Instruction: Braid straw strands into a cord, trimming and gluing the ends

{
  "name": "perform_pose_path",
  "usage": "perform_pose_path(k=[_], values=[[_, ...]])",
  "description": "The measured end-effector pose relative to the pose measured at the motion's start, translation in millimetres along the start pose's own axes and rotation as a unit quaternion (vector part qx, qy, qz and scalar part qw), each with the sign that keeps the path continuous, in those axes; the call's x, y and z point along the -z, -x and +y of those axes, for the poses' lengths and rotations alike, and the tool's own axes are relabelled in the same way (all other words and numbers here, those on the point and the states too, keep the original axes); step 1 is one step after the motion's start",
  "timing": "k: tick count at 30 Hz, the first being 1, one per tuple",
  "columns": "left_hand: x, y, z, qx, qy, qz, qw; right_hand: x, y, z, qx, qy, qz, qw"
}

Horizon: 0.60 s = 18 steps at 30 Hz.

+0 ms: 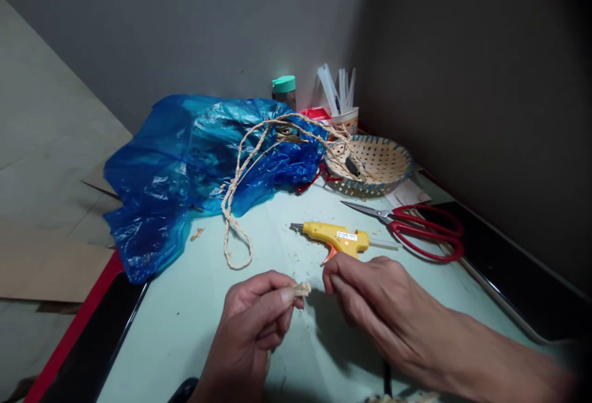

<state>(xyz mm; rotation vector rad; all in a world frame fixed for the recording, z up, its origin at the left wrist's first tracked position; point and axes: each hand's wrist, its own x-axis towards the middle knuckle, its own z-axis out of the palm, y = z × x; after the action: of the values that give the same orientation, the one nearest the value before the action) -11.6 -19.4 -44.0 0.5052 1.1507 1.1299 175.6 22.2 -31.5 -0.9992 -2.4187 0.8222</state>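
Note:
My left hand (pixel 261 310) is closed, its thumb and finger pinching a short pale straw-like cord end (pixel 302 290) that pokes out past the fingertips. Just to the right, my right hand (pixel 370 295) is closed in a pinch; whatever it may hold is hidden. Behind the right hand lies a yellow glue gun (pixel 335 236) with an orange trigger, nozzle facing left and a clear glue stick in its rear. A braided straw cord (pixel 238 187) loops from the blue bag toward a small woven basket (pixel 383 159).
Red-handled scissors (pixel 430 230) lie right of the glue gun. At the back are a blue plastic bag (pixel 180 162), a teal-lidded jar (pixel 283 88) and a paper cup (pixel 348 120) with clear sticks. Scraps dot the pale green tabletop (pixel 171 323). Walls close off the back and right.

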Motion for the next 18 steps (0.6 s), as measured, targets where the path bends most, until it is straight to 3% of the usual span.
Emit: perform_pose_path(k=[4,11,18], values=[[2.0,-2.5,-0.5,0.007,0.019,0.004,1.0,-2.5,-1.8,-3.2,-0.04,0.02,-0.044,0.998],[3.1,-5.9,-2.6,0.048,0.055,-0.053,0.996,-4.2,-1.9,1.9,-0.082,-0.055,-0.06,0.993],[-1.9,-0.9,-1.5,0.0,-0.016,-0.042,0.999,-0.7,-5.5,0.9,-0.081,-0.063,-0.047,0.994]])
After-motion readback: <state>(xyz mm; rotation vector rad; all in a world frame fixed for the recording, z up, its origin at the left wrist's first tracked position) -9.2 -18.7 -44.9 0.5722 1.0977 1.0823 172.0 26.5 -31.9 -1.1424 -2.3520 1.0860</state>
